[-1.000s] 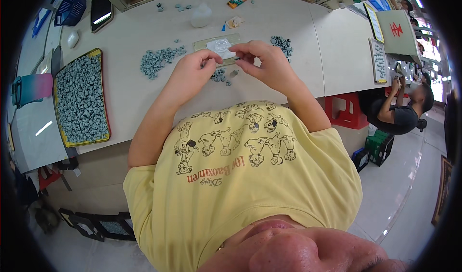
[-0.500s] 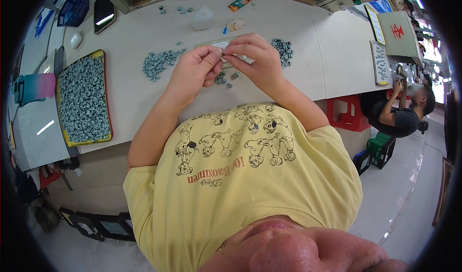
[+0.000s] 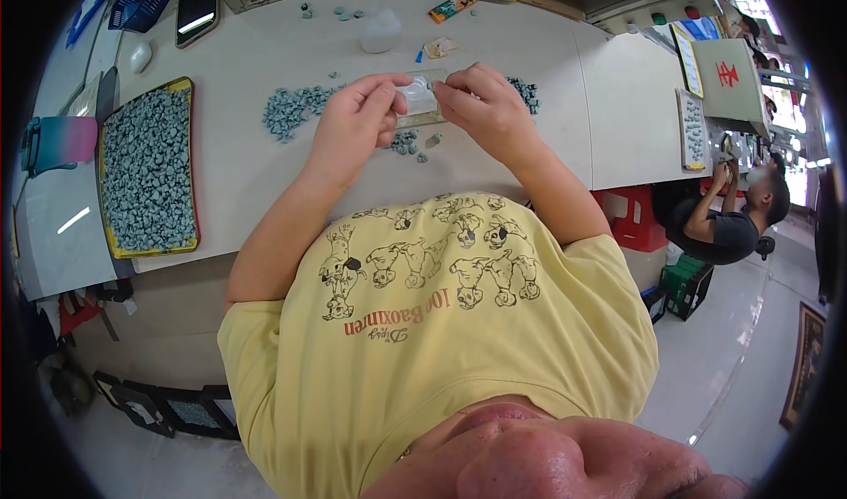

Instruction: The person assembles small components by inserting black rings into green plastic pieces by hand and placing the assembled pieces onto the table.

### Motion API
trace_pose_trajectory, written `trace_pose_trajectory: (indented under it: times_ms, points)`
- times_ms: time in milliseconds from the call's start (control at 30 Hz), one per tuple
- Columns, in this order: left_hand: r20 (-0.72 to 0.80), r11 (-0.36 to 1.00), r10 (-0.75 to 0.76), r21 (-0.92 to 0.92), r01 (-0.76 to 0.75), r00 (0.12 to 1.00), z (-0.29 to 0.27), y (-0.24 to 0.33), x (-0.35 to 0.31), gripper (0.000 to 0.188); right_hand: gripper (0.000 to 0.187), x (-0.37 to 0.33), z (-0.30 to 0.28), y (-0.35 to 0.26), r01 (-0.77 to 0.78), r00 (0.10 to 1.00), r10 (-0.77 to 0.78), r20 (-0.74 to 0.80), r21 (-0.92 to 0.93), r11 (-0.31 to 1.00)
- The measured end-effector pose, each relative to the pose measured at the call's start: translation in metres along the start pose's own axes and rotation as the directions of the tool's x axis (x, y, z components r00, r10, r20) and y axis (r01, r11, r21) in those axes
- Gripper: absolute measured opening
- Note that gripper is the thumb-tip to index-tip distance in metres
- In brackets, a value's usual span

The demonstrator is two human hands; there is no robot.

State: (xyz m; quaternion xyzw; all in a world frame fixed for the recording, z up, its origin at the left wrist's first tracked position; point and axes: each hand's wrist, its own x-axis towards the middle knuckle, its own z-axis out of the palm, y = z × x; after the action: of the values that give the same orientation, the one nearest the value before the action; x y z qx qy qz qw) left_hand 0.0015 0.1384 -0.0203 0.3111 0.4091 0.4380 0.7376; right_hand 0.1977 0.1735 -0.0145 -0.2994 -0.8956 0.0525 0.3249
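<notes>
My left hand (image 3: 360,118) is closed, thumb against the bent fingers, at the left end of a clear, shallow plastic plate or tray (image 3: 422,118) on the table; I cannot make out what it holds, if anything. My right hand (image 3: 485,109) pinches a small dark piece at the plate's right side, its kind too small to tell. Loose grey-green stones surround the hands: a pile (image 3: 291,111) on the left, a small cluster (image 3: 404,142) in front of the plate, and another pile (image 3: 527,93) partly hidden behind my right hand.
On the left stands a yellow-rimmed tray (image 3: 188,102) full of stones, beside a teal-and-pink bottle (image 3: 75,139). Farther back are a phone (image 3: 197,7), a blue basket (image 3: 141,0), a whitish translucent container (image 3: 380,33) and an orange-green packet (image 3: 452,8). A co-worker (image 3: 737,221) sits at right.
My hands have moved apart, the right one to the right and the left one slightly left. More of the clear plate shows between them. The whole view has shifted slightly.
</notes>
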Motion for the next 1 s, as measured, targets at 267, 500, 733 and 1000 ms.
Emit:
trace_pose_trajectory:
  times_ms: [267,500,733,1000]
  points:
    - [-0.083,0.991,0.099,-0.079,-0.106,0.992,-0.009,0.002,0.0,0.016,0.025,0.008,0.002,0.002,0.244,0.956,-0.204,0.211,-0.184,0.952]
    - [-0.091,0.978,0.05,-0.199,-0.067,0.995,-0.017,0.0,0.003,0.016,0.025,0.01,0.009,0.002,0.306,0.938,-0.257,0.234,-0.206,0.929]
    - [-0.156,0.977,0.061,-0.191,-0.091,0.986,-0.016,0.001,0.004,0.02,0.022,0.007,0.015,-0.001,-0.016,0.995,0.008,0.098,0.076,0.997]
    - [-0.126,0.972,0.196,-0.103,-0.209,0.972,-0.011,-0.002,0.0,0.02,0.008,0.006,0.007,-0.015,-0.659,0.668,0.67,0.323,0.675,0.332]
